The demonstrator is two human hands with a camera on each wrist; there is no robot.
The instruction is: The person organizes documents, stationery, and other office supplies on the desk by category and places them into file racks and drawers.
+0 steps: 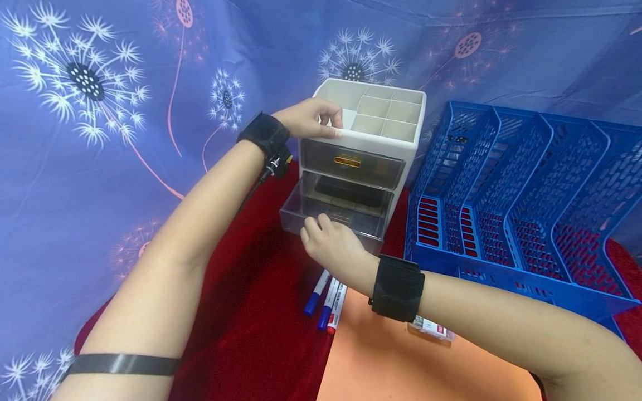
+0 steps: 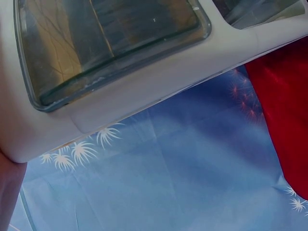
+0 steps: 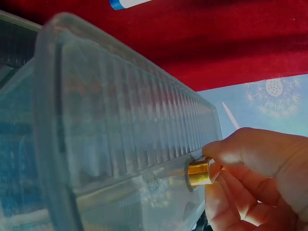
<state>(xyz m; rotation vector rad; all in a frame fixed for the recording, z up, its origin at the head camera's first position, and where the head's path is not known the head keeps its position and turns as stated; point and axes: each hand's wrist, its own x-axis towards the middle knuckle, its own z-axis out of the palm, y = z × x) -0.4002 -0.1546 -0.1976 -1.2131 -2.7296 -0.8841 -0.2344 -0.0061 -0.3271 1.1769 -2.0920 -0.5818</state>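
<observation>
A white desktop drawer organizer (image 1: 376, 139) stands against the patterned cloth, with a divided tray on top. My left hand (image 1: 312, 118) grips its front top rim near the left corner, fingers bent over the edge. Below, the smoky upper drawer (image 1: 321, 157) is closed. The clear lower drawer (image 1: 295, 218) is pulled out, and my right hand (image 1: 333, 245) is in front of it. In the right wrist view, thumb and fingers pinch the drawer's gold handle (image 3: 198, 173). The left wrist view shows mostly the organizer's side (image 2: 144, 96), with only a sliver of hand.
Blue and red capped markers (image 1: 328, 301) lie on the red cloth (image 1: 261, 312) below the drawer. A blue file rack (image 1: 506, 267) stands at the right. An orange sheet (image 1: 381, 362) lies in front, with a small clear box (image 1: 432, 329) partly under the right forearm.
</observation>
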